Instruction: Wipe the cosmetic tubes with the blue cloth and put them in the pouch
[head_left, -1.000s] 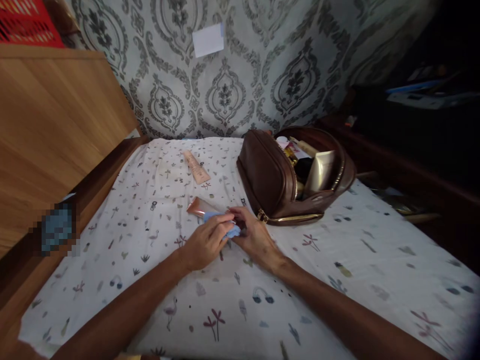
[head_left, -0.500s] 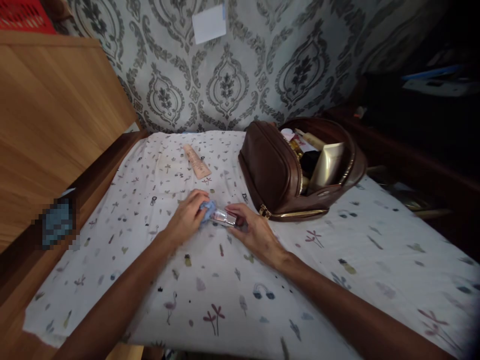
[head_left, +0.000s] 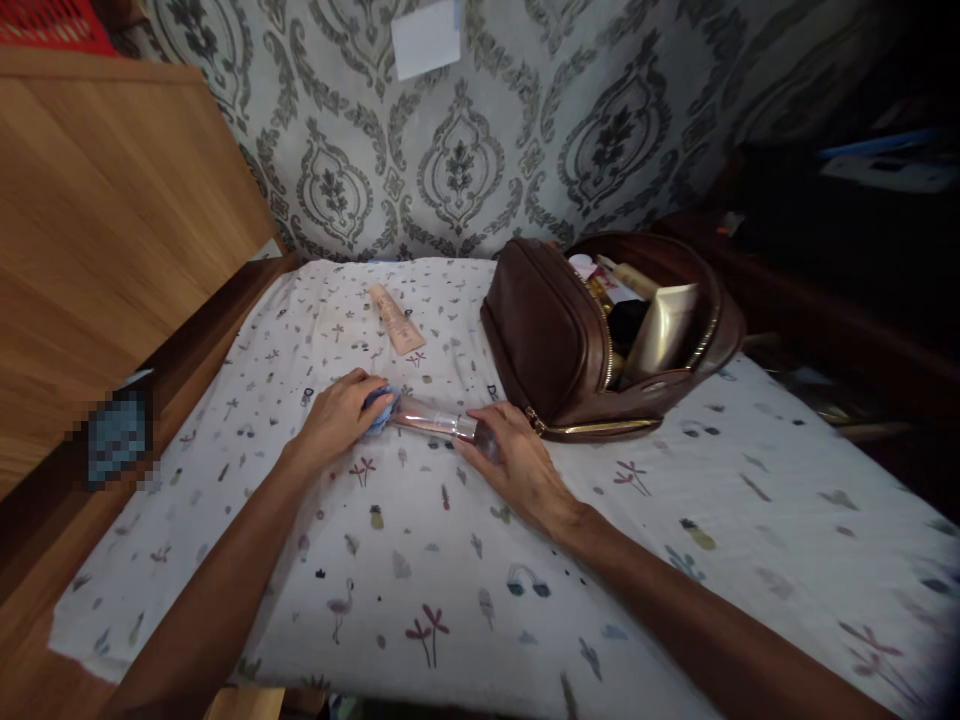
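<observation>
A slim pinkish tube with a silver band (head_left: pixel 431 418) lies level between my hands, just over the printed cloth. My right hand (head_left: pixel 517 460) is closed around its clear cap end. In my left hand (head_left: pixel 337 418) is a crumpled blue cloth (head_left: pixel 381 408), pressed against the tube's other end. The fingertips of that hand are partly hidden by the cloth. Beyond my hands a peach squeeze tube (head_left: pixel 396 320) lies flat. To the right stands an unzipped brown cosmetic bag (head_left: pixel 540 330), with a gold tube (head_left: pixel 664 325) and other items poking out.
A white cloth with small prints (head_left: pixel 420 540) covers the table. Patterned wallpaper (head_left: pixel 457 160) rises behind it, with a white paper (head_left: pixel 426 40) on it. A wooden panel (head_left: pixel 127 210) borders the left side; dark furniture stands at the right.
My left hand has slid left with the blue cloth, and more of the pinkish tube now shows between my hands. My right hand stays nearly in place, still gripping the cap end.
</observation>
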